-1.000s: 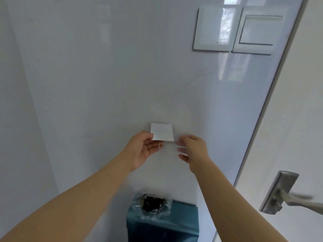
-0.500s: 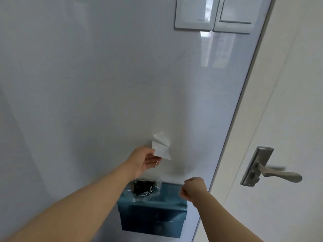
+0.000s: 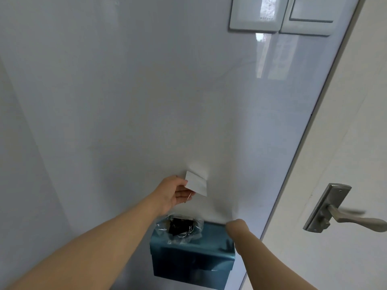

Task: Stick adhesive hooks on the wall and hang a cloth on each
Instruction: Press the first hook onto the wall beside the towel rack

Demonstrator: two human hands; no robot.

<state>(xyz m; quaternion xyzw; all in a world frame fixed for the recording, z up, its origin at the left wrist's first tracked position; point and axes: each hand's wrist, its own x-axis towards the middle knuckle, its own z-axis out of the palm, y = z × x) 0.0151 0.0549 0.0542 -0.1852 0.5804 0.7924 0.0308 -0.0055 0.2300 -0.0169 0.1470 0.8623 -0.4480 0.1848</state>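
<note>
One adhesive hook (image 3: pixel 196 184) in play: a white square pad with a thin wire hook below it, pinched at its left edge by the left hand (image 3: pixel 174 192). It sits low on the wall (image 3: pixel 125 101), just above the teal box (image 3: pixel 192 254) and toward the wall's right edge. Can't tell if it touches the wall. Right hand (image 3: pixel 237 227) is over the box's top right corner, fingers hidden, grip unknown. Step looks like placing the first hook. Next: seat the pad flat and press hard. Counts: 1 hook, 0 cloths visible, 2 switch plates (image 3: pixel 255 14), 1 door handle (image 3: pixel 335 212).
</note>
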